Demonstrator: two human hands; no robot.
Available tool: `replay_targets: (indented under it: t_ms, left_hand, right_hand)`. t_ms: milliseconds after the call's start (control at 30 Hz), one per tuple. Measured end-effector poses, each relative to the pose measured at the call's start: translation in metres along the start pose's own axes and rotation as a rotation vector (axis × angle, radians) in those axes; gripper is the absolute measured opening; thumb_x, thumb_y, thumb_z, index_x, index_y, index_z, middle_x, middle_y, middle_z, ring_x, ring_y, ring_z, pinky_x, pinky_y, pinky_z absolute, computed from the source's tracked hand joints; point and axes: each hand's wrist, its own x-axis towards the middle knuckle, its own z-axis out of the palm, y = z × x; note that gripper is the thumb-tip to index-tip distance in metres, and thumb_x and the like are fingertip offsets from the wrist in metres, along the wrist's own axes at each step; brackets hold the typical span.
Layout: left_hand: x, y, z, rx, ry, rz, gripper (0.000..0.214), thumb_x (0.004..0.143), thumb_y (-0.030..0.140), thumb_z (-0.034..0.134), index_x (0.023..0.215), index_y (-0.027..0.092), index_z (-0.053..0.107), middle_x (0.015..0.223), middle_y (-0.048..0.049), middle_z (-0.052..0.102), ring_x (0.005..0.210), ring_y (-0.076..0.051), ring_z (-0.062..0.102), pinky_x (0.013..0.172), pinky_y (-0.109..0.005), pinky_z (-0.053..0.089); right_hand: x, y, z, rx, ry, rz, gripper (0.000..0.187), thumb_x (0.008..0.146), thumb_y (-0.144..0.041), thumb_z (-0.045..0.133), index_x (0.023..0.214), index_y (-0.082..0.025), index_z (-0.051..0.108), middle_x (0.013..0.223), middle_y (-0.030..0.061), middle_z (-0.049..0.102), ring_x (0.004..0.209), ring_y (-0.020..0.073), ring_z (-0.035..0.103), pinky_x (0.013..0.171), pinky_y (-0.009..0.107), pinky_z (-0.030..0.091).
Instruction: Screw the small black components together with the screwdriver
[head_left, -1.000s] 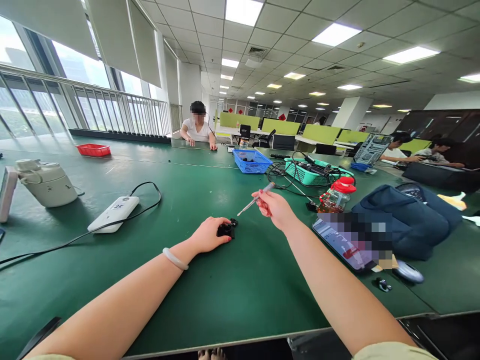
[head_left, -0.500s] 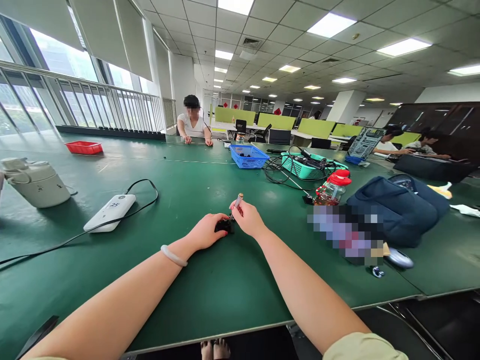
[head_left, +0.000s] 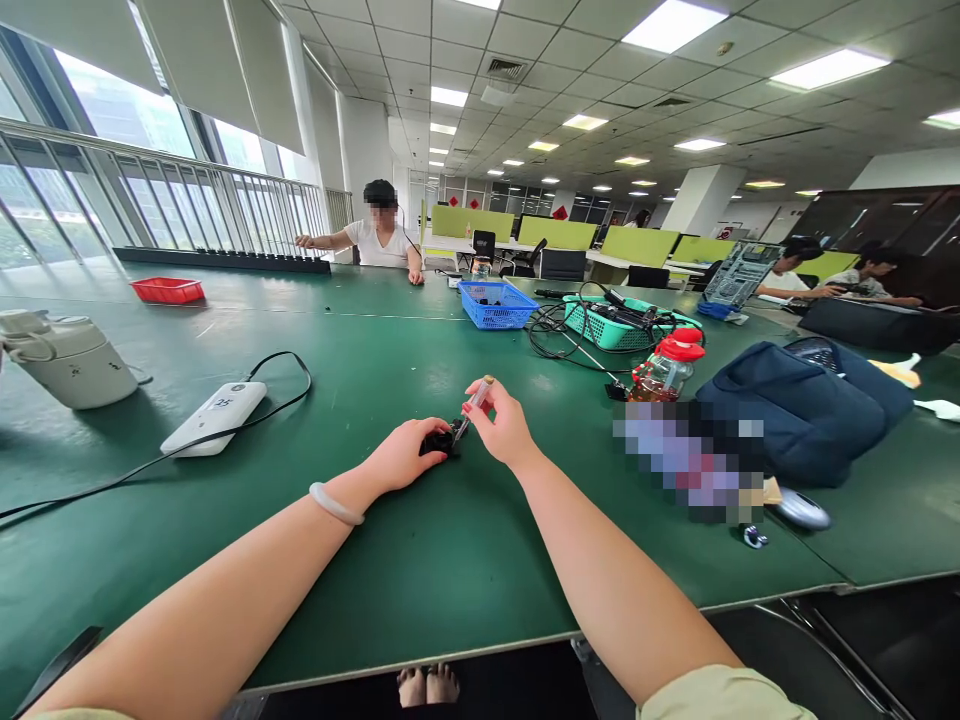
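On the green table, my left hand (head_left: 405, 455) is closed around a small black part (head_left: 441, 441); its exact kind is too small to make out. Between the fingers of my right hand (head_left: 504, 425) is a slim screwdriver (head_left: 475, 398) with a clear handle and a tan end cap. It slants down to the left, and its tip meets the black part or lies right beside it; I cannot tell which. Parts of the black piece are covered by my left fingers.
A white power bank (head_left: 217, 418) with a black cable lies left, near a beige flask (head_left: 75, 365). Ahead are a blue basket (head_left: 496, 318) and a green basket (head_left: 600, 330) of cables. A red-lidded jar (head_left: 667, 365) and navy bag (head_left: 806, 410) stand right. A person (head_left: 381, 235) sits opposite.
Both my hands and the black part have shifted slightly left in view. The screwdriver leans more, and my right fingers have moved on its handle. The person opposite has stretched an arm out sideways.
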Motion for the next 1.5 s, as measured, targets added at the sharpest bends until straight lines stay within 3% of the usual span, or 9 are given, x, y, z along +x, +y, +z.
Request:
replay_targets:
  t_ms: [200,433,633,767,900,1067,1267,1367,1500]
  left_hand:
    - [0.001,-0.001,0.001,-0.029,-0.009,0.009,0.043,0.082,0.03,0.064,0.124,0.023,0.063,0.115,-0.0072,0.072,0.106,-0.027,0.066,0.098,-0.044,0.052]
    - [-0.001,0.001,0.001,0.05,0.037,0.055,0.039,0.087,0.031,0.059,0.126,0.025,0.062,0.117,-0.0075,0.071,0.111,-0.028,0.063,0.1,-0.044,0.051]
    - [-0.003,0.005,-0.002,0.146,0.155,0.11,0.035,0.095,0.029,0.046,0.127,0.023,0.06,0.127,-0.0102,0.062,0.12,-0.027,0.056,0.108,-0.045,0.046]
    - [-0.009,0.01,-0.011,0.343,0.314,-0.074,0.039,0.097,0.027,0.038,0.129,0.024,0.061,0.126,-0.0122,0.055,0.11,-0.028,0.059,0.101,-0.044,0.049]
    - [-0.019,0.015,-0.017,0.535,0.145,-0.226,0.041,0.097,0.027,0.037,0.124,0.025,0.067,0.127,-0.0137,0.055,0.101,-0.03,0.064,0.094,-0.048,0.051]
    - [-0.023,0.017,-0.011,0.579,0.025,-0.288,0.039,0.097,0.038,0.042,0.119,0.023,0.07,0.134,-0.0142,0.055,0.114,-0.034,0.059,0.099,-0.051,0.048]
    - [-0.006,0.011,0.01,0.342,0.158,-0.08,0.055,0.093,0.051,0.05,0.139,0.02,0.052,0.148,-0.0134,0.049,0.141,-0.032,0.037,0.117,-0.051,0.034]
    - [0.002,0.009,0.018,0.273,0.054,0.006,0.061,0.092,0.051,0.052,0.146,0.024,0.043,0.151,-0.0111,0.048,0.143,-0.033,0.035,0.117,-0.056,0.032]
    - [0.007,0.01,0.022,0.261,-0.045,0.04,0.049,0.093,0.05,0.051,0.136,0.027,0.053,0.149,-0.0087,0.051,0.14,-0.034,0.038,0.115,-0.061,0.031]
  right_hand:
    - [0.001,0.005,0.001,-0.027,-0.18,-0.016,0.006,0.088,-0.025,0.053,0.093,-0.023,0.054,0.078,0.0008,0.067,0.069,0.0164,0.063,0.071,0.032,0.052]
    - [0.002,0.005,-0.001,-0.071,-0.148,0.027,0.014,0.083,-0.034,0.063,0.081,-0.023,0.053,0.073,-0.0009,0.062,0.066,0.0156,0.056,0.069,0.031,0.049]
    - [0.003,0.007,-0.004,0.114,0.123,0.025,0.022,0.086,-0.044,0.06,0.088,-0.023,0.053,0.078,0.0021,0.064,0.069,0.0172,0.059,0.07,0.033,0.051]
    - [0.006,0.016,-0.009,0.175,0.335,0.118,0.021,0.087,-0.044,0.056,0.091,-0.024,0.053,0.081,0.0032,0.064,0.076,0.0188,0.063,0.07,0.032,0.051]
    - [0.006,0.024,-0.011,-0.009,0.282,0.181,0.017,0.086,-0.04,0.057,0.088,-0.023,0.055,0.08,0.0031,0.066,0.072,0.0188,0.062,0.071,0.033,0.049]
    - [0.003,0.024,-0.008,-0.069,0.198,0.188,0.017,0.086,-0.04,0.054,0.09,-0.024,0.057,0.08,0.0028,0.069,0.068,0.0186,0.062,0.066,0.031,0.048]
    - [0.002,0.019,0.001,0.0,0.129,0.127,0.013,0.085,-0.037,0.056,0.086,-0.024,0.056,0.075,0.0013,0.069,0.068,0.0187,0.064,0.068,0.032,0.051]
    - [0.001,0.015,0.005,0.04,0.078,0.049,0.012,0.085,-0.036,0.057,0.084,-0.024,0.055,0.072,0.0005,0.067,0.065,0.0182,0.064,0.068,0.033,0.051]
    - [0.001,0.012,0.004,0.143,0.152,0.025,0.015,0.086,-0.038,0.056,0.083,-0.024,0.054,0.073,0.0011,0.067,0.066,0.0181,0.065,0.066,0.032,0.053]
